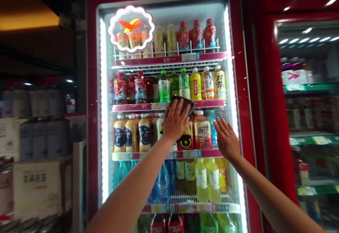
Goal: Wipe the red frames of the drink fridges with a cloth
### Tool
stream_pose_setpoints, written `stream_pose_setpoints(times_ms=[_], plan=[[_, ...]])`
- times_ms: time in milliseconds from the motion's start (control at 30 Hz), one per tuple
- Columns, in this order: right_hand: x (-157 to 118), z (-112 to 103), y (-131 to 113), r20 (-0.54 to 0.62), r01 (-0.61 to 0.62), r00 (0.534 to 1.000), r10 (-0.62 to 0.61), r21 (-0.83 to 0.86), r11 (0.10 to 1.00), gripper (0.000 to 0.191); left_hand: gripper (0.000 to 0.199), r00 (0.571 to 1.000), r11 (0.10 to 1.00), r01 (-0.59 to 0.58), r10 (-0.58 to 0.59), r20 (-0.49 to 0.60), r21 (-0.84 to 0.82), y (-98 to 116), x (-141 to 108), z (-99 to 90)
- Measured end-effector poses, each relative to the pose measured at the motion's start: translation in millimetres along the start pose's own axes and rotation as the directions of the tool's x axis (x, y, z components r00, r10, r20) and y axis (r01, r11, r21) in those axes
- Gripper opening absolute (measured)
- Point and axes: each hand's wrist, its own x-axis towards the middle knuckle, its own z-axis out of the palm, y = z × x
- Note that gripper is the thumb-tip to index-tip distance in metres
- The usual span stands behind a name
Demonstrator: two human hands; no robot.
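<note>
My left hand (176, 120) presses a dark grey cloth (189, 105) against the glass door (180, 8) of a lit drinks fridge. Its fingers lie over the cloth, whose upper and right edges show past them. To the right and slightly lower, my right hand (226, 140) is spread flat at the glass with nothing in it, near the door's right light strip (236, 127). Behind the glass, a bottle with a red and white label (203, 132) and a blue bottle (212, 120) stand between my two hands.
A red frame (92, 95) surrounds the door, and a glowing scalloped sign (152, 28) is at its upper left. Several shelves of bottles fill the fridge. Another red fridge (284, 120) stands at the right. Boxes (37, 187) and wrapped packs are stacked at the left.
</note>
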Motion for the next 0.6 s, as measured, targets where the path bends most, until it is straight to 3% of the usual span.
stream_pose_setpoints(times_ms=[67,133,200,267,333,400,500,600], plan=[[0.1,-0.7,-1.1,0.007,0.011,1.000,-0.011,-0.022,1.000,0.074,0.056,0.977,0.983,0.182,-0.181,-0.110,0.001,-14.9,-7.5,-4.0],[0.0,-2.2,-3.2,0.023,0.014,1.000,-0.013,-0.048,0.999,0.076,0.059,0.953,0.966,0.257,-0.253,-0.165,0.001,-12.3,-28.6,-3.1],[-0.2,-4.3,-5.6,0.038,0.017,0.999,-0.015,-0.070,0.997,0.078,0.062,0.979,0.986,0.169,-0.166,-0.120,0.014,1.1,-53.1,0.2],[-0.4,-6.4,-7.6,0.046,0.023,0.999,-0.019,-0.083,0.996,0.081,0.063,1.000,1.000,-0.002,0.002,-0.021,0.018,11.3,-68.9,2.1],[-0.4,-8.1,-9.0,0.049,0.030,0.998,-0.025,-0.086,0.996,0.082,0.061,0.991,0.992,-0.122,0.122,0.060,0.003,6.8,-70.7,0.0],[-0.3,-9.0,-10.0,0.046,0.031,0.999,-0.027,-0.087,0.996,0.082,0.057,0.991,0.993,-0.115,0.115,0.070,-0.007,-12.4,-63.5,-5.7],[-0.5,-9.1,-11.3,0.040,0.027,0.999,-0.024,-0.089,0.996,0.080,0.053,0.989,0.991,0.134,-0.134,-0.057,0.004,-42.6,-58.0,-14.6],[-1.6,-8.7,-12.7,0.037,0.031,0.999,-0.028,-0.090,0.995,0.080,0.055,0.893,0.914,0.406,-0.396,-0.214,0.005,-41.0,-73.6,-15.1]])
